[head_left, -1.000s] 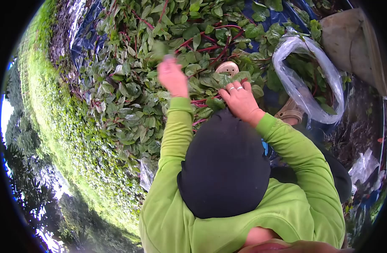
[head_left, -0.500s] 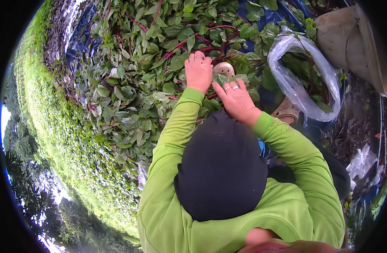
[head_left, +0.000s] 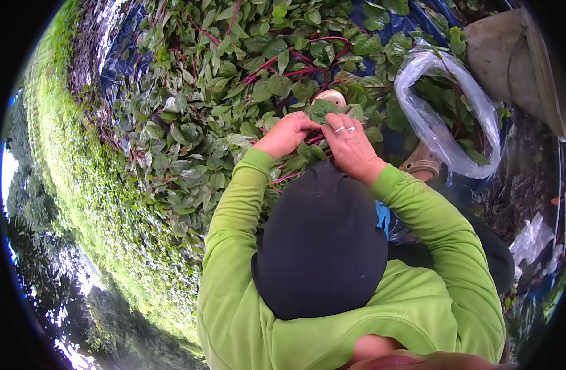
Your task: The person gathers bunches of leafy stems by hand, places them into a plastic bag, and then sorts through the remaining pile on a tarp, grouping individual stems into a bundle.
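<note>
Over heaped greens [head_left: 196,132], left hand [head_left: 285,134] and right hand [head_left: 352,147] apparently pinch leafy sprigs [head_left: 320,111].

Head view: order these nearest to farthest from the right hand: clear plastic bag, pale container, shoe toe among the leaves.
From the right hand:
1. Shoe toe, just above it.
2. Clear plastic bag, to its right.
3. Pale container, upper right, past the bag.
</note>
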`<state>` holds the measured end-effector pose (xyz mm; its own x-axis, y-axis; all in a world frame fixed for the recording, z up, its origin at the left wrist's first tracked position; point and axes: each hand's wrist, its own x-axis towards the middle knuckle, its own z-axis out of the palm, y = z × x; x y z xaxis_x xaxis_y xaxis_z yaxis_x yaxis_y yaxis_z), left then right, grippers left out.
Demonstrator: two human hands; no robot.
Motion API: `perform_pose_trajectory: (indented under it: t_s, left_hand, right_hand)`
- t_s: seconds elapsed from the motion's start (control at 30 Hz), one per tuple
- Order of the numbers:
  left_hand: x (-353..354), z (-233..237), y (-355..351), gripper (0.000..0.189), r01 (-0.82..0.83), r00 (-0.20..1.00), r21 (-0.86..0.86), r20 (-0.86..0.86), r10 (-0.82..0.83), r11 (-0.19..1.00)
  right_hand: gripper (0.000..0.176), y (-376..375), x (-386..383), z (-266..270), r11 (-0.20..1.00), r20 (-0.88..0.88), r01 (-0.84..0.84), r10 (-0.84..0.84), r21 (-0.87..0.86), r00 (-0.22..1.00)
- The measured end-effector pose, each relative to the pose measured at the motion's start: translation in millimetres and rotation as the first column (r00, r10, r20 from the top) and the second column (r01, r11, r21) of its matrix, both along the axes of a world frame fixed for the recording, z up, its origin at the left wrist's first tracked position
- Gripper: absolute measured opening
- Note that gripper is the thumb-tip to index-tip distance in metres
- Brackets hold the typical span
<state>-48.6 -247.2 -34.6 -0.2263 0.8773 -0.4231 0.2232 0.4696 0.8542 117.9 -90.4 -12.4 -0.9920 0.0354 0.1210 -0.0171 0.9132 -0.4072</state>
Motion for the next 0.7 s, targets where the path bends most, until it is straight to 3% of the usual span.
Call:
perform_pose_trajectory:
  t_s: [0.03,0.13,0.17,0.27,0.33,0.37,0.4,0.47,0.57,0.63,0.7]
  left_hand:
    - [-2.1,3.8,0.9,0.026,0.012,1.0,-0.013,0.01,-0.011,1.0]
    - [-7.4,3.1,10.9,0.028,0.191,0.957,-0.033,-0.217,-0.193,0.981]
    - [-4.9,3.9,12.7,0.026,0.19,0.915,0.004,-0.362,-0.176,0.982]
    - [6.1,1.8,15.8,0.017,0.165,0.732,0.152,-0.681,-0.018,0.975]
    - [-7.1,-2.8,11.4,0.015,-0.024,0.49,0.103,-0.866,0.102,0.994]
    - [-23.5,-4.6,1.2,0.022,-0.163,0.361,0.188,-0.902,0.235,0.969]
    - [-40.7,-6.6,-15.1,0.027,-0.393,0.253,0.102,-0.944,0.214,0.914]
    - [-55.0,28.7,-24.5,0.038,-0.564,-0.119,0.152,-0.988,0.102,0.812]
    - [-76.3,38.2,2.9,0.043,-0.329,-0.057,0.372,-0.925,0.375,0.868]
    - [-89.5,18.8,45.8,0.035,-0.171,0.494,0.391,-0.76,0.422,0.904]
    - [-85.4,7.8,98.9,0.026,0.024,0.384,0.315,-0.879,0.282,0.949]
  right_hand:
    - [0.043,0.6,-1.2,1.2,1.0,-0.024,-0.001,0.001,0.023,1.0]
    - [0.04,1.6,-4.6,9.6,0.999,0.195,-0.028,0.023,0.021,0.98]
    - [0.039,2.4,-5.4,11.9,0.999,0.314,-0.038,0.033,0.008,0.949]
    - [0.049,3.9,-6.2,11.0,0.999,0.221,-0.036,0.034,0.002,0.975]
    - [0.05,5.0,-5.2,4.5,0.998,0.218,-0.068,0.064,0.009,0.974]
    - [0.051,4.6,-3.2,1.3,0.997,0.219,-0.082,0.078,0.01,0.973]
    - [0.052,6.3,-3.7,2.3,0.997,0.208,-0.079,0.078,-0.007,0.975]
    - [0.052,6.3,-1.5,7.7,0.997,0.193,-0.066,0.074,-0.048,0.978]
    - [0.051,4.7,-3.5,1.0,0.997,0.155,-0.082,0.082,-0.004,0.984]
    - [0.047,4.0,-4.8,4.3,0.997,0.143,-0.076,0.076,-0.012,0.987]
    - [0.043,4.2,-3.4,3.9,0.998,0.142,-0.063,0.064,-0.01,0.988]
